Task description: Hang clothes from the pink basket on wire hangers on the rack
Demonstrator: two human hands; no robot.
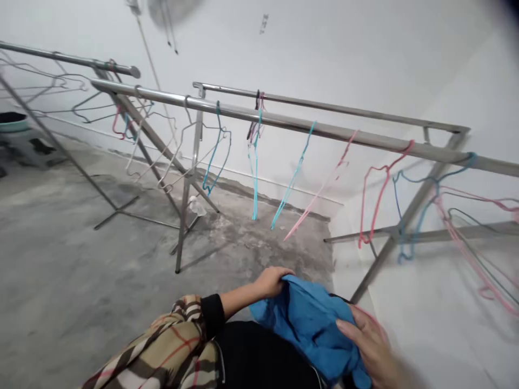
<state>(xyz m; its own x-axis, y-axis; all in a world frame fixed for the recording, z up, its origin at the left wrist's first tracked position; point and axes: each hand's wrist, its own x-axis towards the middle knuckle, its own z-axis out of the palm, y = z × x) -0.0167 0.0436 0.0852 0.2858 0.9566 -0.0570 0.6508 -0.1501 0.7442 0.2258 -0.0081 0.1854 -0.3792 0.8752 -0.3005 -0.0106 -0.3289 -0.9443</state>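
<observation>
A blue cloth garment (312, 319) is bunched low in the middle of the view. My left hand (273, 281) is closed on its upper left edge. My right hand (375, 348) grips its lower right side, fingers pressed onto the fabric, with a pink hanger wire showing just beside it. A plaid sleeve (170, 346) covers my left arm. Above and beyond runs a long steel drying rail (292, 124) with several coloured wire hangers, among them a light blue hanger (294, 175) and a pink hanger (375, 200).
A second steel rack (73, 59) with grey wire hangers stands at the left on the bare concrete floor (81, 270). A dark tub (12, 121) sits far left. White walls close in behind and to the right. A black container (259, 356) lies below the garment.
</observation>
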